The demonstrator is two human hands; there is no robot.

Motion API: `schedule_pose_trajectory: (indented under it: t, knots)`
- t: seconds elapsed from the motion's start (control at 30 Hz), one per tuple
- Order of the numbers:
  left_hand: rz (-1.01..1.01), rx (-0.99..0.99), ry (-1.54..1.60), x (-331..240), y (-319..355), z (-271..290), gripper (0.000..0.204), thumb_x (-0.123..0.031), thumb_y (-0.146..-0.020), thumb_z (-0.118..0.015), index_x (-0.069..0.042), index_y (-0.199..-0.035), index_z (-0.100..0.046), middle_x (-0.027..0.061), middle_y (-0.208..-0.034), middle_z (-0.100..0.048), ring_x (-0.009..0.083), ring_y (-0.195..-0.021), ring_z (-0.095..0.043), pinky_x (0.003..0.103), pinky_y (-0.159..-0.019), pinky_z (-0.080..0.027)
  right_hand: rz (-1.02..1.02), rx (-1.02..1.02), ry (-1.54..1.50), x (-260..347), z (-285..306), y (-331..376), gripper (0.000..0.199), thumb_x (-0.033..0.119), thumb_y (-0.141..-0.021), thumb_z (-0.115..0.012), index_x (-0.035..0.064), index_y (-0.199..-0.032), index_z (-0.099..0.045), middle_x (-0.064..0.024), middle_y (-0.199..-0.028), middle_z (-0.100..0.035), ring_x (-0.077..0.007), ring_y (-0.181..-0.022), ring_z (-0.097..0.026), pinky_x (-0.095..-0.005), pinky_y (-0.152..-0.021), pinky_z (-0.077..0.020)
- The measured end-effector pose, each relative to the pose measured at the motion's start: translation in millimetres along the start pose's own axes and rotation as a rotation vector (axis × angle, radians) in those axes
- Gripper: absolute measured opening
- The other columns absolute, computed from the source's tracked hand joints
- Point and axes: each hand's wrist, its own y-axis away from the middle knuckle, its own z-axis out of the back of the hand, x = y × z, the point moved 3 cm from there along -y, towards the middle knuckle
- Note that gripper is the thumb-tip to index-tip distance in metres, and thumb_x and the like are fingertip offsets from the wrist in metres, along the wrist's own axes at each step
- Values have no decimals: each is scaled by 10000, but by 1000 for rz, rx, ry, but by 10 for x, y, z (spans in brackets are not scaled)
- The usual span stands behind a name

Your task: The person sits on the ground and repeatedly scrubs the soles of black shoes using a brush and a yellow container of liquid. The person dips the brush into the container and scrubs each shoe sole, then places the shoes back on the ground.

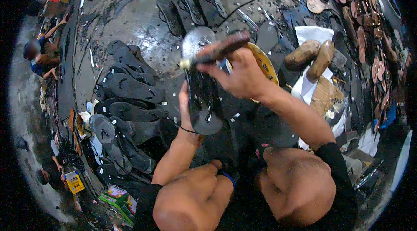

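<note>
1. Black sandal [207, 120], one, glossy; in front of the person's torso, mid-view, toe end pointing away, heel end toward the knees; borne by the left hand.
2. Left hand [184, 103], bare, partly curled along the left edge of the sandal, supporting it; some fingers hidden behind it; thin black band [188, 130] at the wrist.
3. Right hand [245, 74], bare, closed in a grip about a handle, thumb below, raised over the sandal.
4. Brush-like tool [223, 49], dark wooden handle, pale tip pointing left over the upper part of the sandal; whether the tip touches the surface cannot be told.
5. Yellow basin [263, 61], dark-stained, partly hidden behind the right hand.
6. Black flip-flops [134, 87], numerous, overlapping, on the ground left of the left hand.
7. Flip-flops [190, 4], dark, three, in a row beyond the sandal.
8. Wooden shoe lasts [321, 61], two, right of the basin, near white paper [313, 34].
9. Brown sandals [361, 42], many, ranged along the far right.
10. Co-worker [43, 55], far left, arms outstretched.
</note>
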Motion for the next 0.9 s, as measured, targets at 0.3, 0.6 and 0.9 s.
schedule_pose_trajectory:
  t: [0.3, 0.6, 0.9]
  knots:
    - [-366, -91, -620, -494, 39, 431, 519, -417, -1029, -421, 19, -1277, -555, 155, -1182, -648, 272, -1040, -650, 409, -907, -539, 144, 360, 130, 282, 2, 725, 239, 108, -881, -680, 47, -1111, -697, -86, -1023, -699, -239, -921, -682, -324, -792, -527]
    - [-472, -153, -654, -572, 14, 988, 539, -312, -1031, -467, -62, -1493, -344, 135, -1420, -504, 288, -1257, -537, 484, -1068, -448, 135, 405, -1, 472, -93, 633, 458, 159, -786, -701, 170, -1240, -641, -84, -1081, -671, -307, -1002, -627, -429, -842, -474]
    - [141, 104, 20, -163, -88, -309, 409, -365, -1062, -416, -51, -1190, -645, 63, -1072, -697, 167, -915, -679, 325, -836, -561, 450, 252, 226, 415, -23, 279, 367, 170, -770, -686, 140, -1133, -645, -52, -959, -660, -300, -843, -630, -443, -731, -478]
